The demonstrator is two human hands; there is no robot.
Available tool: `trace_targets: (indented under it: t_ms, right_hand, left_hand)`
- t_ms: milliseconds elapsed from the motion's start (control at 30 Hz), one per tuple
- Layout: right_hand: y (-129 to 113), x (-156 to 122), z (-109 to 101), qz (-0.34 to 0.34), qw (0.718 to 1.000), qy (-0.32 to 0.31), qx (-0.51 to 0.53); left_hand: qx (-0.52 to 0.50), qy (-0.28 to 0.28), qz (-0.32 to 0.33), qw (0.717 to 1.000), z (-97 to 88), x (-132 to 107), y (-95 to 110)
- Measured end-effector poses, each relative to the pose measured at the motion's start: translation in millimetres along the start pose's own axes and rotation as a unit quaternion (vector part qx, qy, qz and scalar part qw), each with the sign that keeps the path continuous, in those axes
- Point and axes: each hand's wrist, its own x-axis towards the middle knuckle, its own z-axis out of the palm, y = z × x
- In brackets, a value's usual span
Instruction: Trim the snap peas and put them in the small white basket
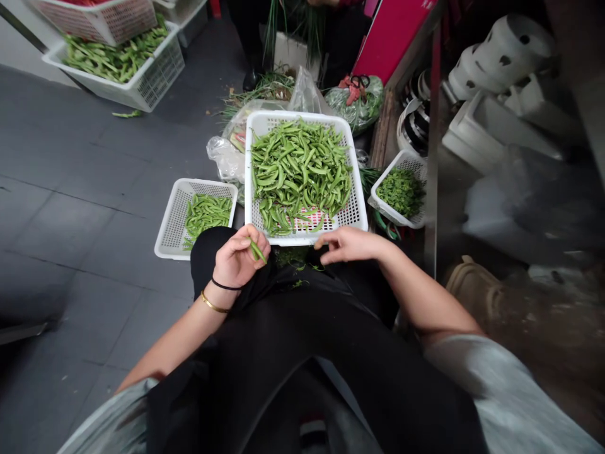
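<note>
My left hand is closed on a green pea pod, pinched between thumb and fingers near the front left corner of a large white basket. That basket holds a heap of pea pods. At its front right edge is my right hand, thumb and forefinger apart, with nothing visible between them. Its other fingers are partly hidden. A smaller white basket on the left holds more pea pods. Green scraps lie on the dark cloth over my lap.
A basket of leafy greens stands on the right, near metal shelving. Plastic bags lie behind the large basket. Stacked crates with green pods stand at back left. Another person sits opposite, near long green stalks.
</note>
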Motion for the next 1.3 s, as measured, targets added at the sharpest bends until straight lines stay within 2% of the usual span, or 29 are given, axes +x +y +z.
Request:
trace_targets:
  t_ms: [33, 67, 100, 200, 300, 367, 467, 533, 600, 633, 700, 767, 867, 933, 967, 1033, 1100, 1167, 1200, 1233, 1300]
  right_hand:
    - [4, 17, -4, 0.021, 0.999, 0.019, -0.028]
    - [7, 37, -7, 0.061, 0.992, 0.065, -0.091]
    - [10, 58, -8, 0.105, 0.979, 0.079, -0.159]
    - [17, 113, -6, 0.129, 0.971, 0.055, -0.195]
    - [24, 135, -6, 0.12, 0.972, 0.033, -0.197]
    - [23, 127, -11, 0.119, 0.972, 0.043, -0.199]
    - [6, 95, -16, 0.097, 0.974, 0.074, -0.189]
    - [-16, 69, -10, 0.028, 0.985, 0.095, -0.141]
    - [-37, 47, 6, -0.057, 0.991, 0.111, -0.051]
    - [-45, 39, 15, -0.066, 0.989, 0.131, -0.001]
    - [-54, 25, 34, -0.066, 0.979, 0.17, 0.089]
    - [-53, 15, 49, -0.069, 0.965, 0.214, 0.133]
    - [-47, 7, 61, -0.117, 0.948, 0.285, 0.076]
    - [-48, 4, 62, -0.145, 0.942, 0.302, 0.008]
    - [-50, 3, 61, -0.159, 0.944, 0.289, -0.016]
    - [-56, 3, 58, -0.192, 0.958, 0.213, -0.024]
    - [-59, 3, 55, -0.23, 0.968, 0.092, 0.035]
    - [-55, 0, 49, -0.232, 0.962, -0.009, 0.145]
    - [-50, -3, 46, -0.21, 0.956, -0.026, 0.204]
    - [-43, -6, 42, -0.176, 0.951, -0.015, 0.256]
    - [-29, -15, 33, -0.091, 0.941, 0.076, 0.317]
  left_hand:
    - [-0.023, -0.021, -0.03, 0.999, 1.3, 1, -1]
    - [-0.042, -0.036, -0.059, 0.997, 2.8, 2, -3]
    - [-0.058, -0.045, -0.086, 0.994, 4.2, 3, -5]
    - [-0.072, -0.04, -0.146, 0.986, 5.2, 5, -11]
    - [-0.035, -0.012, -0.152, 0.988, 2.0, 5, -10]
    - [0.005, 0.008, -0.139, 0.99, 0.6, 5, -9]
    - [0.106, 0.061, -0.088, 0.989, 3.6, 7, -13]
    - [0.188, 0.088, -0.032, 0.978, 8.8, 9, -20]
    - [0.245, 0.093, 0.017, 0.965, 14.2, 11, -27]
    - [0.257, 0.093, 0.03, 0.961, 16.2, 11, -29]
    - [0.247, 0.103, 0.035, 0.963, 18.3, 9, -32]
    - [0.209, 0.12, 0.031, 0.97, 18.3, 6, -32]
    - [0.163, 0.138, 0.038, 0.976, 18.5, 2, -31]
    - [0.167, 0.143, 0.051, 0.974, 20.4, 0, -31]
    - [0.181, 0.14, 0.053, 0.972, 21.8, -2, -32]
    - [0.221, 0.111, 0.04, 0.968, 24.9, -5, -35]
    - [0.261, 0.056, 0.005, 0.964, 26.8, -9, -37]
    - [0.266, 0.002, -0.034, 0.963, 26.2, -12, -38]
    - [0.255, -0.014, -0.051, 0.965, 24.8, -13, -37]
    - [0.238, -0.023, -0.066, 0.969, 22.9, -14, -36]
    - [0.2, -0.032, -0.092, 0.975, 18.3, -14, -33]
